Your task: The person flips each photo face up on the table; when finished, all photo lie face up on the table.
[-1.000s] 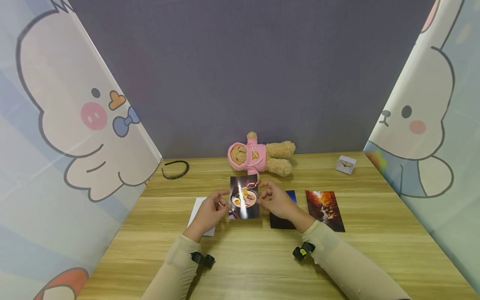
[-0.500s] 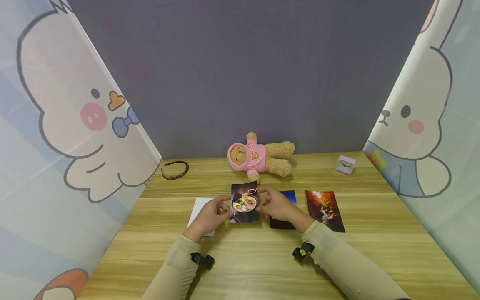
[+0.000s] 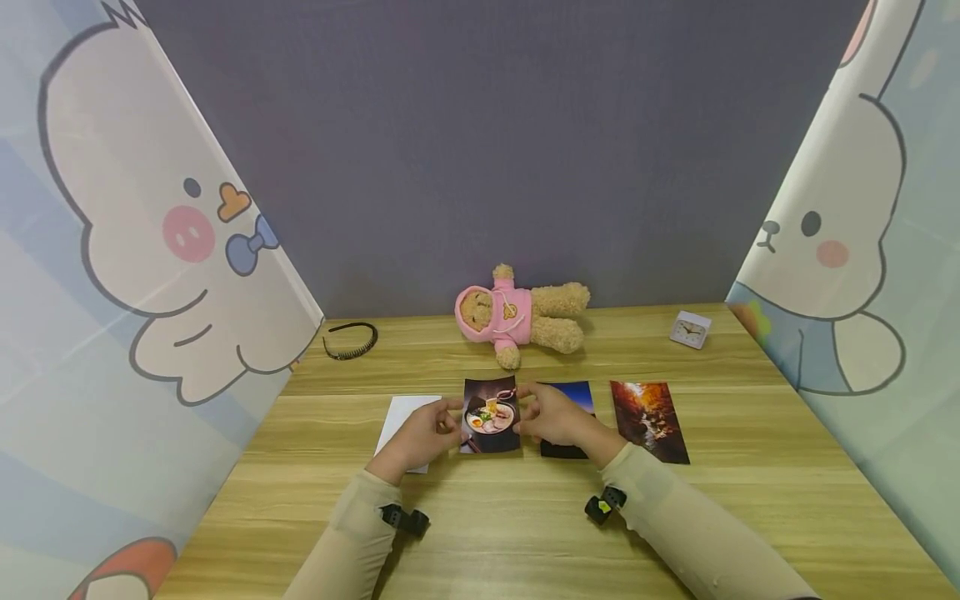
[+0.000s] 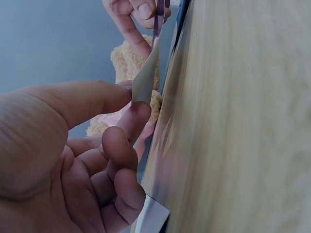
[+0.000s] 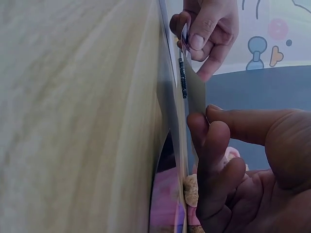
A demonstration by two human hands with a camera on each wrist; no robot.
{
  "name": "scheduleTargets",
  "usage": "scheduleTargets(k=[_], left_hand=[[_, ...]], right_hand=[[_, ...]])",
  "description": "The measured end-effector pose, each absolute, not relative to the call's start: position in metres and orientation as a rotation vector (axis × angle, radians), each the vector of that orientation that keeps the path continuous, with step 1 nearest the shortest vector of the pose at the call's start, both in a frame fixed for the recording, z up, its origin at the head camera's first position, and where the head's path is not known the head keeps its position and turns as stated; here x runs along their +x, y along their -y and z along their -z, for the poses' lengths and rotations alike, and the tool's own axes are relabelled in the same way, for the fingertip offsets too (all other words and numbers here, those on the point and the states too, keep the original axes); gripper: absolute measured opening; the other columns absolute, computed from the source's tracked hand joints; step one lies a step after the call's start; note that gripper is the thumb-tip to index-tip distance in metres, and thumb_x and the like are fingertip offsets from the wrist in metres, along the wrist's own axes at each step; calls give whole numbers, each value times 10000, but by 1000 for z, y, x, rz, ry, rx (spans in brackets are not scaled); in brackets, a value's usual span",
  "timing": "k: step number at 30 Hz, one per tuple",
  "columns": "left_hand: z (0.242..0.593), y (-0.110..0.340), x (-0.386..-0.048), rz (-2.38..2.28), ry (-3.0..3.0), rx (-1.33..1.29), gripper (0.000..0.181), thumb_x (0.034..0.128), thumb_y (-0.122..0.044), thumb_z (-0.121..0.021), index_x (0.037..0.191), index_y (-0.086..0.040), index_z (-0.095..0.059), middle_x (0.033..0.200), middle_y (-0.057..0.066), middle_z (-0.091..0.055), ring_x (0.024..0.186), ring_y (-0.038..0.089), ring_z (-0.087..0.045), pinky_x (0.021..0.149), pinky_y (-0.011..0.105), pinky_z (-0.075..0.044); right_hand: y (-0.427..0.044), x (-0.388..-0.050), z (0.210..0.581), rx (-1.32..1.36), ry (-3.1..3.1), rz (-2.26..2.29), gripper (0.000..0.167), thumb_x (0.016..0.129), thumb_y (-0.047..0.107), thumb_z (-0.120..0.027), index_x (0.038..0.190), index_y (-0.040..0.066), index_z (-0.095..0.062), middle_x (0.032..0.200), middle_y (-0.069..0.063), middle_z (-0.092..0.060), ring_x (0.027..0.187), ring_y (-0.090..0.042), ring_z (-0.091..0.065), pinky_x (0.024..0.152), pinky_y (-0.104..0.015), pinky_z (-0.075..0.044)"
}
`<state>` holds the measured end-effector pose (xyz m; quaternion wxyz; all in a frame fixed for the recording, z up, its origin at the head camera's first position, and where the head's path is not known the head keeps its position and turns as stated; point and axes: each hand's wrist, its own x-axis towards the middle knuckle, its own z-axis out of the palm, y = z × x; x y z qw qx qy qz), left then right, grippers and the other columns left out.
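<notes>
Between my two hands is a glossy photo of a ramen bowl (image 3: 491, 417), held face up just above the table. My left hand (image 3: 422, 433) pinches its left edge between thumb and fingertip, and my right hand (image 3: 555, 414) pinches the right edge. In the left wrist view the photo (image 4: 144, 85) appears edge-on and slightly bent, apart from the wood. A white card (image 3: 401, 410) lies partly under my left hand. Beneath my right hand is a dark blue photo (image 3: 577, 393), partly covered. Further right lies a red-orange autumn photo (image 3: 649, 421).
A teddy bear in a pink hoodie (image 3: 513, 315) lies behind the photos. At the back left is a black headband (image 3: 352, 355), and at the back right a small white clock (image 3: 691, 330). Printed panels flank the wooden table (image 3: 495, 533); a grey wall stands behind.
Both hands have brought the ramen photo down and slightly toward me, and it has tilted flatter, losing its bright glare. The bear's lower paw is now uncovered. The other things have stayed put.
</notes>
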<state>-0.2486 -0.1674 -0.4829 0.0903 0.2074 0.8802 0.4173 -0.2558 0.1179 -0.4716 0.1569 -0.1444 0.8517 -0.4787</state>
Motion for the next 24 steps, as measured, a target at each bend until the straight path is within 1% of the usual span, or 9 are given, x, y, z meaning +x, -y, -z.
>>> scheduleTargets(k=[4,7,10,16,24], left_hand=[[483,167,-249,-1221,-2608,619,549,998,-131,-717,1483,29,-516,890,-34,-683,665,132,-568,670,319,-484],[485,167,-249,-1189,-2608,622,553,1002,-141,-714,1487,31,-511,883,-50,-686,660,116,-565,686,317,-485],[485,167,-249,-1169,-2605,636,556,996,-123,-711,1484,49,-507,866,-49,-683,637,110,-551,677,306,-485],[485,166,-248,-1156,-2581,629,550,995,-98,-703,1484,57,-504,859,-39,-683,606,102,-530,609,288,-475],[486,164,-248,-1126,-2605,628,542,973,-97,-737,1445,84,-539,835,-38,-686,573,88,-522,567,271,-461]], right_hand=[[-118,-256,472,-430,-2456,1348,637,947,78,-786,1496,-19,-477,767,-38,-720,570,-226,-647,711,-333,-542],[-118,-255,473,-426,-2456,1337,643,944,82,-790,1497,-25,-480,741,-52,-709,552,-228,-636,731,-343,-538],[-118,-254,473,-422,-2454,1325,655,942,83,-792,1505,-31,-476,722,-60,-699,536,-222,-622,695,-329,-527],[-118,-255,475,-402,-2470,1295,660,935,88,-800,1506,-18,-487,705,-46,-698,507,-186,-599,629,-309,-502],[-118,-254,476,-399,-2460,1283,687,921,75,-807,1511,-38,-473,743,-58,-721,483,-160,-558,528,-290,-448]])
